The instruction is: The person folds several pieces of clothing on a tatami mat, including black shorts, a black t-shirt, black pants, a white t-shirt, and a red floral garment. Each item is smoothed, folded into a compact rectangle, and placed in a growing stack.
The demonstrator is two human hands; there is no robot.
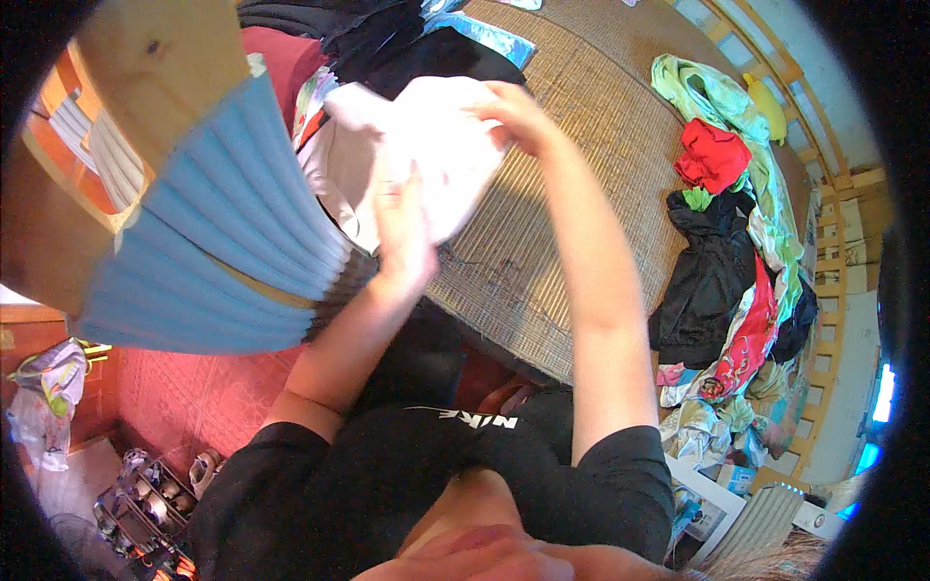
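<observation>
Both of my hands are at a white cloth garment (450,167), which is overexposed and partly blurred. My left hand (403,225) lies against its near left part, fingers extended over the cloth. At its upper right edge, my right hand (508,120) has its fingers bent onto the fabric. The garment is above the left side of a woven mat (538,240) on a bed. Just left of it lie more pale cloth (341,174) and a dark red cloth (280,62). Black clothes (436,58) are heaped beyond it.
A blue pleated cover (232,218) on a wooden structure stands close on the left. Along the bed's right side are a red cloth (712,156), a black garment (705,283), and a light green cloth (770,218) beside a wooden rail (828,319). A shoe rack (156,501) is at lower left.
</observation>
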